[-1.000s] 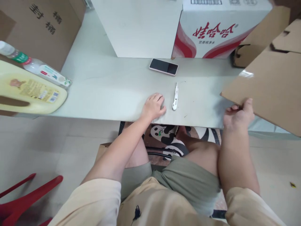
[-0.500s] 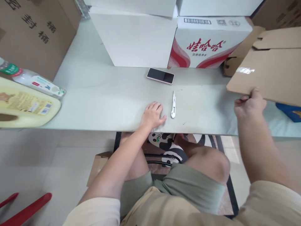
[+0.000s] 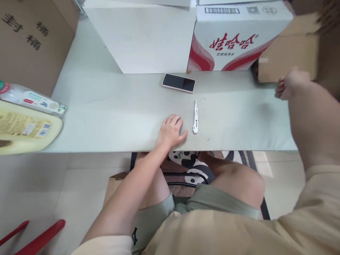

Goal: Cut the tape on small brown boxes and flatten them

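My left hand (image 3: 172, 130) lies palm down on the pale table, its fingers and thumb apart and nothing in it. Just right of it is a white utility knife (image 3: 196, 118), its narrow tip pointing away from me. Beyond both rests a phone (image 3: 179, 83) with a dark screen. At the far right, my right hand (image 3: 293, 84) has curled fingers at the lower edge of a flattened brown cardboard box (image 3: 287, 56). That cardboard stands beside the printed white carton, a bit of shiny tape on its left side. The hand's thumb is slightly blurred.
A plain white box (image 3: 151, 42) and a red-and-white printed carton (image 3: 233, 46) line the back. On the left are a big brown carton (image 3: 34, 46), a clear bottle (image 3: 39, 101) and a yellow jug (image 3: 32, 127). Red bars (image 3: 42, 237) show at lower left.
My right hand has carried the flattened cardboard away from me, toward the back right beside the printed carton. My left hand stays in place. The view has shifted slightly right.
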Motion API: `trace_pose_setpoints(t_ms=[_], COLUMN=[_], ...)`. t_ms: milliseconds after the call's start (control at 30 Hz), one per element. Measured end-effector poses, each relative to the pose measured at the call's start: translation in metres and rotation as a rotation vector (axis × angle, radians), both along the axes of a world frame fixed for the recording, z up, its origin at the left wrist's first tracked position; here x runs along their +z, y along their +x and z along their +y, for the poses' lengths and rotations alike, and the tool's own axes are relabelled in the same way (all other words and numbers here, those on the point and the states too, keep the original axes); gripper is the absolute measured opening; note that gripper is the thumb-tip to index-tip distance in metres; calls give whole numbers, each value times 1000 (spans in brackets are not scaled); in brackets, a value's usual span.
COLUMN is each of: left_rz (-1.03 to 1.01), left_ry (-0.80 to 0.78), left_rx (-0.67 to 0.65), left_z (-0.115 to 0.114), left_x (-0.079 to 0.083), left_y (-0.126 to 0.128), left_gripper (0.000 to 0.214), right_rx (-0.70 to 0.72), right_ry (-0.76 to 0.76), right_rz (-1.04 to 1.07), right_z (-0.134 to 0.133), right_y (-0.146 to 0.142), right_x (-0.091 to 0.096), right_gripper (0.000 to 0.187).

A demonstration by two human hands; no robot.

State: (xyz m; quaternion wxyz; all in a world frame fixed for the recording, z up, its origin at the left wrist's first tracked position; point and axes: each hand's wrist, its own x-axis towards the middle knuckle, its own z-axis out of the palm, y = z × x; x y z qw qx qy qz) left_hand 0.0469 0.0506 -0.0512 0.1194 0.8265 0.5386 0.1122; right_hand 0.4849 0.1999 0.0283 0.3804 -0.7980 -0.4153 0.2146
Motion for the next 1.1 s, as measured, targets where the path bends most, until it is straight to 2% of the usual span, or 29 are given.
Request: trace_pose_setpoints(t_ms=[100,167,300,400,467,567,733,967,1100], left_rz=[-2,-3,7,18,24,30,24,28,33], left_ry=[-8,-7,-10,-12,-13,-7,23,34,36], left_rx=[-2,0,11,8,5,13,6,11,9], left_z=[0,0,0,0,0,0,1,4,4], left_x=[-1,-1,-1,0,1,1,-2,-2,-2], left_y=[1,1,2,2,2,1,0,-2,-2], left_gripper=[49,49,49,47,47,47,45,43,43], right_rx=[-124,-121,125,297,330,277,61,-91,-190], right_ry=[-190,-195,-156,-166,-190,-251,-395,-479,-531], right_rz=[-99,-247,-477,-548,-583,-624,-650,-650,-632], right_z=[-14,-28,-58,-71,-74,-70,-56,-36,-26], right_y=[-24,-40,-73,-92,-97,-91,-61,-31,-23], right_x=[-25,-37,-54,-65,-69,-68,-54,-40,-36], right_gripper=[49,44,15,32,42,49,55,44,51])
